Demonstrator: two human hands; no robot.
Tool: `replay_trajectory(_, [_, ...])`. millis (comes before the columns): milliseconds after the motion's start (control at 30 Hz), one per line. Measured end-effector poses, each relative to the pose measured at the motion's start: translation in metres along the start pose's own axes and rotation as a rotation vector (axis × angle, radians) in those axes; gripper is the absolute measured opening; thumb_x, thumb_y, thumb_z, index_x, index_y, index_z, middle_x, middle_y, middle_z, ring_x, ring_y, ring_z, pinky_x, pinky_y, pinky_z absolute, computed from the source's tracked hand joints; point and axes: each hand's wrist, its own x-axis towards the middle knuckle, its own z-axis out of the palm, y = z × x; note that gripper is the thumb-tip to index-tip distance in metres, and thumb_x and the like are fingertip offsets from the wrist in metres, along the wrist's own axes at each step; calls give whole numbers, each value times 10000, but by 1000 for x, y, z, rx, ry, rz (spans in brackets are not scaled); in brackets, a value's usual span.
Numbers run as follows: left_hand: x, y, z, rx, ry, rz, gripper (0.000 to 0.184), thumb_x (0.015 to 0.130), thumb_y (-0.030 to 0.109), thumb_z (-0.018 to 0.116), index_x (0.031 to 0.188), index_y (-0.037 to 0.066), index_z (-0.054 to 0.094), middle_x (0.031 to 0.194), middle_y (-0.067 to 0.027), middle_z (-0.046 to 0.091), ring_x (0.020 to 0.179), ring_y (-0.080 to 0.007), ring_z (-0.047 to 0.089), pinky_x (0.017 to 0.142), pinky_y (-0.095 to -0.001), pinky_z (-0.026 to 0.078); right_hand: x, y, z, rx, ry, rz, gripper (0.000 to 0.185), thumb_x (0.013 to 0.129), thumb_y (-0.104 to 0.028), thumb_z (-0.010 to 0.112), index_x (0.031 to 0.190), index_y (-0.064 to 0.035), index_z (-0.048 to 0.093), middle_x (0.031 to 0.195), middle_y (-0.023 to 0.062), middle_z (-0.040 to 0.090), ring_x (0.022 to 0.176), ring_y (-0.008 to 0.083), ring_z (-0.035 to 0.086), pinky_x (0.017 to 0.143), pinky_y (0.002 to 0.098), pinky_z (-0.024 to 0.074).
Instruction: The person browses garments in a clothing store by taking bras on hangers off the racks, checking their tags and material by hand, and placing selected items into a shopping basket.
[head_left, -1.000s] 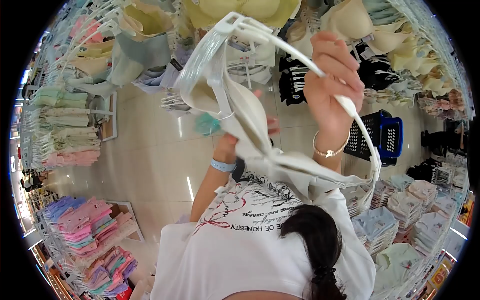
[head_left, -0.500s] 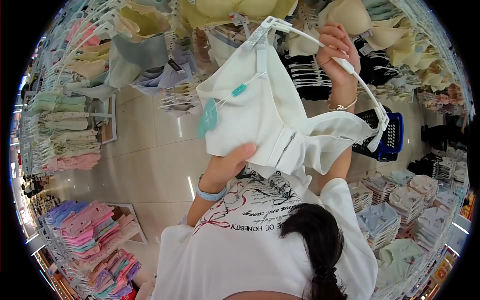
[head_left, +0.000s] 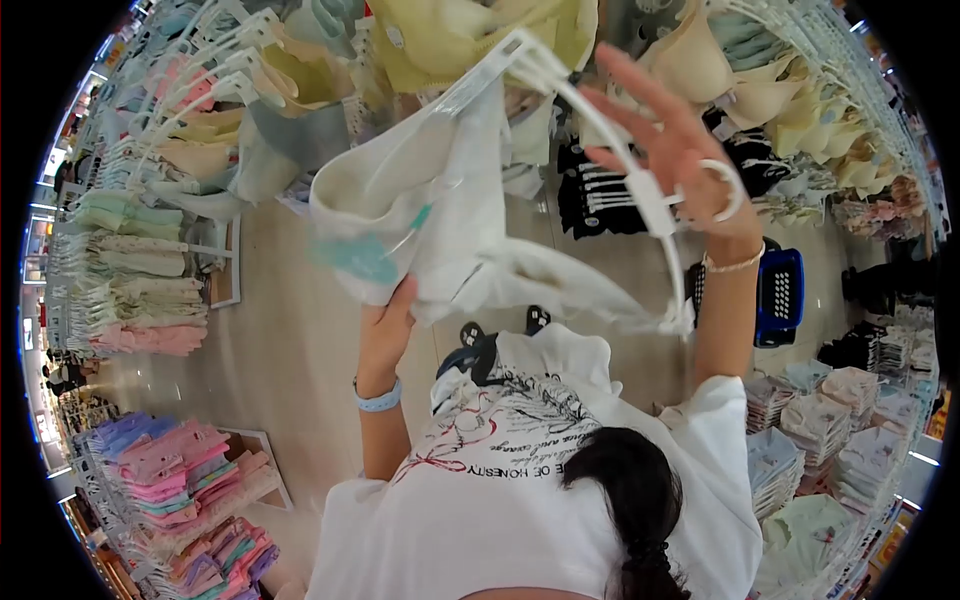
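A white bra (head_left: 455, 230) hangs on a white plastic hanger (head_left: 600, 125), stretched out in front of my chest and partly blurred. My left hand (head_left: 388, 325), with a light blue wristband, grips the bra's lower left edge, its thumb on the near side. A teal tag (head_left: 355, 258) dangles at the left cup. At the hanger's right half, my right hand (head_left: 665, 140) has its fingers spread, somewhat smeared by motion. The curved hanger hook lies against its palm, and the hanger bar passes in front of the hand.
Racks of bras (head_left: 300, 80) line the far side, with a yellow bra (head_left: 480, 40) right behind the hanger. Folded clothes (head_left: 185, 460) fill shelves at left, and stacked packs (head_left: 825, 410) stand at right. A blue basket (head_left: 780, 297) is on the floor beyond my right forearm.
The bra has swung left and its right side has dropped. My left hand has moved left with it. My right hand has gone from gripping the hanger bar to spread fingers.
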Motion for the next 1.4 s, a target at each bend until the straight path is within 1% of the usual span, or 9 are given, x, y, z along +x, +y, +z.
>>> replay_trajectory(67, [-1,9,0,-63,14,41,247,807,34,440,1050,-8,452,997,-61,503,904,-132,487,767,-251,403,-6,0,0,-68,-56,244,717,748,-568,381,1248,-70,251,1172,132,401,842,207,550,655,287,485])
replay_trajectory(167, [-1,11,-4,-129,79,55,302,803,21,419,1103,-12,399,1067,-89,472,929,-169,496,792,-288,416,-10,12,16,273,-100,507,842,708,-662,222,1178,34,293,759,95,559,434,93,504,315,182,389])
replay_trajectory(367, [0,12,-10,-361,14,-53,338,798,69,421,1124,-8,374,1098,-108,459,975,-204,482,815,-312,414,-23,41,27,883,57,251,696,719,-250,615,1182,109,240,878,116,528,425,22,335,308,103,275])
replay_trajectory(533, [-7,8,-16,-371,195,168,391,797,123,441,1147,-20,342,1099,-103,469,1004,-227,463,836,-337,400,-11,56,29,79,223,503,286,850,-197,395,1040,-5,491,619,4,503,465,40,372,423,169,312])
replay_trajectory(667, [-32,-53,-39,-441,118,164,326,798,141,443,1105,32,442,1082,-100,481,1044,-259,425,880,-338,360,-4,99,29,-169,642,284,344,849,-342,395,803,-25,520,591,-38,432,450,20,322,408,158,294])
replay_trajectory(733, [-41,-3,11,10,-570,134,270,793,142,421,1045,112,513,1122,-128,459,1069,-268,413,927,-358,306,23,118,26,354,1075,145,467,831,-473,329,708,-44,467,545,-44,392,445,43,320,404,197,297])
replay_trajectory(800, [-33,35,77,744,-824,1098,323,735,160,444,1050,122,501,1126,-93,462,1063,-249,424,923,-348,305,36,76,36,623,1007,127,363,842,-387,353,631,-104,441,499,-48,343,423,69,293,408,224,283])
replay_trajectory(867, [-36,39,108,1023,-882,1257,334,678,187,484,1005,122,518,1107,-78,479,1058,-221,433,897,-352,328,52,73,32,945,994,13,356,836,-380,354,622,-106,434,493,-47,338,419,71,291,406,225,281])
replay_trajectory(1400, [-43,10,134,1263,-525,1398,156,746,97,452,837,158,562,1035,24,545,987,-93,479,837,-277,306,72,69,41,1597,896,-269,309,786,-325,360,555,-120,375,443,-37,295,382,90,272,388,236,264])
